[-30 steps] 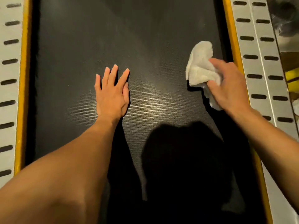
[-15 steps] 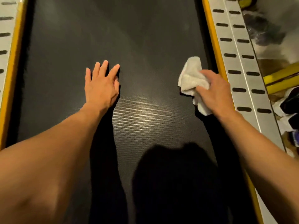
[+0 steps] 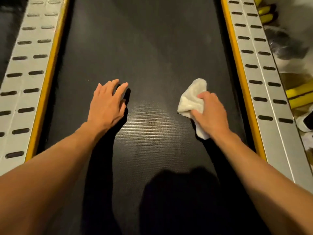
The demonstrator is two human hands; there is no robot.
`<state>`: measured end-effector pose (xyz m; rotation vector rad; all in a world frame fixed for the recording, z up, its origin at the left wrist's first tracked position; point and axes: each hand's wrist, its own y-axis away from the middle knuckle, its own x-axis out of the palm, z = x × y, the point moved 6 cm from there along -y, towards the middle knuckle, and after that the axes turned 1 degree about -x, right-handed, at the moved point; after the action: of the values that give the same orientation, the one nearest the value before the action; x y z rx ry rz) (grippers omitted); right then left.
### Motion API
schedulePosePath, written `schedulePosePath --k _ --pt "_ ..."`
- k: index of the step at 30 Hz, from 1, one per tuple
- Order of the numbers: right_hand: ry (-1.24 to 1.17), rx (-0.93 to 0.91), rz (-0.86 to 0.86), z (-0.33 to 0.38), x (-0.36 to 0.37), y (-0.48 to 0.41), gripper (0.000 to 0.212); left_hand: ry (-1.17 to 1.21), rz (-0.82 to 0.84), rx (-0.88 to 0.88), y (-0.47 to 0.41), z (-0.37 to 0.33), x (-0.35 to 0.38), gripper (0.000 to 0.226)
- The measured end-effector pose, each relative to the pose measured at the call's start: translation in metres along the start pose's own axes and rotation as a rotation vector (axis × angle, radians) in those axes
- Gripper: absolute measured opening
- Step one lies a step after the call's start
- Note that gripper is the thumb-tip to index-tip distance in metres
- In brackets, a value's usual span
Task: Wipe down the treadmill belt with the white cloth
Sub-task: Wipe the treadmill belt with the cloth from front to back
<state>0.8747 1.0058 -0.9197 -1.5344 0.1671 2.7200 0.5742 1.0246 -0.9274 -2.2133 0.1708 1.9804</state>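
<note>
The right hand (image 3: 210,113) grips the bunched white cloth (image 3: 192,99) against the treadmill belt (image 3: 152,56), right of centre. The left hand (image 3: 106,106) lies open, fingers spread. No writing is readable; blurred objects (image 3: 284,44) beyond the right side rail (image 3: 259,73) are hard to make out.

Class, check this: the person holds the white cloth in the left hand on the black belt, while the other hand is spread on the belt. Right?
Not quite. The head view shows the white cloth in the right hand; the left hand is the one spread on the black belt.
</note>
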Motion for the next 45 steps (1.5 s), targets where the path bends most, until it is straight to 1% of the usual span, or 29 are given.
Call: schedulePosePath --k 3,4,5,7,8,9,11,12,13,15,17,18,19,20,21,22,23,25,27,31,32,33,34,36,38,40,42,45 --pt "0.003 -0.265 0.220 0.054 0.045 0.050 0.041 -0.053 0.036 -0.021 0.011 0.018 -0.004 0.051" --pt "-0.027 -0.333 0.261 0.072 0.051 0.062 0.044 -0.060 0.051 -0.036 0.016 0.023 -0.004 0.048" --pt "-0.084 -0.358 0.247 0.085 0.049 0.064 0.047 -0.062 0.066 -0.050 0.021 0.028 -0.004 0.046" --pt "-0.183 -0.316 0.096 0.096 0.035 0.043 0.053 -0.061 0.095 -0.072 0.034 0.037 -0.003 0.045" --pt "-0.193 -0.272 0.027 0.097 0.028 0.027 0.055 -0.063 0.113 -0.076 0.040 0.040 -0.003 0.046" --pt "-0.176 -0.214 -0.004 0.095 0.024 0.009 0.056 -0.068 0.134 -0.074 0.045 0.044 -0.002 0.047" --pt "-0.090 -0.130 0.017 0.093 0.032 -0.017 0.053 -0.086 0.165 -0.062 0.051 0.052 -0.004 0.049" --pt "-0.040 -0.131 0.051 0.097 0.042 -0.020 0.051 -0.097 0.166 -0.070 0.053 0.058 -0.006 0.049" --pt "0.016 -0.178 0.090 0.103 0.056 -0.016 0.049 -0.106 0.154 -0.094 0.056 0.065 -0.011 0.049" --pt "0.093 -0.384 0.179 0.122 0.089 0.014 0.046 -0.121 0.119 -0.176 0.064 0.083 -0.022 0.051" --pt "0.041 -0.601 0.302 0.142 0.114 0.060 0.048 -0.152 0.097 -0.276 0.078 0.104 -0.030 0.055" --pt "-0.002 -0.672 0.348 0.149 0.118 0.081 0.048 -0.172 0.102 -0.332 0.088 0.113 -0.033 0.057" --pt "-0.048 -0.706 0.356 0.154 0.117 0.092 0.048 -0.192 0.128 -0.389 0.097 0.121 -0.033 0.060" --pt "-0.096 -0.698 0.315 0.158 0.113 0.092 0.049 -0.200 0.171 -0.453 0.108 0.130 -0.031 0.062" --pt "-0.114 -0.651 0.238 0.161 0.106 0.081 0.049 -0.190 0.216 -0.513 0.117 0.136 -0.028 0.061" --pt "-0.099 -0.592 0.166 0.163 0.100 0.065 0.050 -0.171 0.252 -0.560 0.123 0.141 -0.025 0.058" --pt "-0.050 -0.541 0.131 0.165 0.098 0.047 0.051 -0.156 0.281 -0.583 0.129 0.146 -0.024 0.056" --pt "0.076 -0.493 0.145 0.167 0.097 0.022 0.050 -0.152 0.313 -0.571 0.130 0.150 -0.023 0.054" --pt "0.131 -0.536 0.196 0.169 0.105 0.024 0.049 -0.151 0.301 -0.559 0.128 0.152 -0.024 0.054" --pt "-0.009 -0.815 0.380 0.181 0.130 0.096 0.054 -0.120 0.242 -0.569 0.131 0.153 -0.025 0.054" --pt "-0.022 -0.856 0.400 0.187 0.132 0.108 0.053 -0.118 0.223 -0.562 0.132 0.154 -0.025 0.055" --pt "-0.039 -0.859 0.376 0.194 0.132 0.108 0.051 -0.116 0.208 -0.552 0.134 0.156 -0.025 0.055" --pt "-0.066 -0.818 0.313 0.202 0.128 0.100 0.051 -0.107 0.197 -0.545 0.135 0.157 -0.026 0.056" --pt "-0.091 -0.680 0.178 0.216 0.117 0.066 0.050 -0.079 0.186 -0.532 0.139 0.160 -0.026 0.060" --pt "-0.020 -0.545 0.136 0.220 0.117 0.025 0.046 -0.061 0.187 -0.507 0.143 0.162 -0.028 0.062" --pt "0.044 -0.476 0.150 0.219 0.127 0.009 0.043 -0.050 0.171 -0.483 0.145 0.163 -0.033 0.060" --pt "0.050 -0.535 0.235 0.222 0.143 0.030 0.045 -0.046 0.147 -0.464 0.147 0.163 -0.036 0.059" --pt "-0.019 -0.806 0.412 0.233 0.157 0.098 0.048 -0.032 0.105 -0.435 0.149 0.166 -0.037 0.057"
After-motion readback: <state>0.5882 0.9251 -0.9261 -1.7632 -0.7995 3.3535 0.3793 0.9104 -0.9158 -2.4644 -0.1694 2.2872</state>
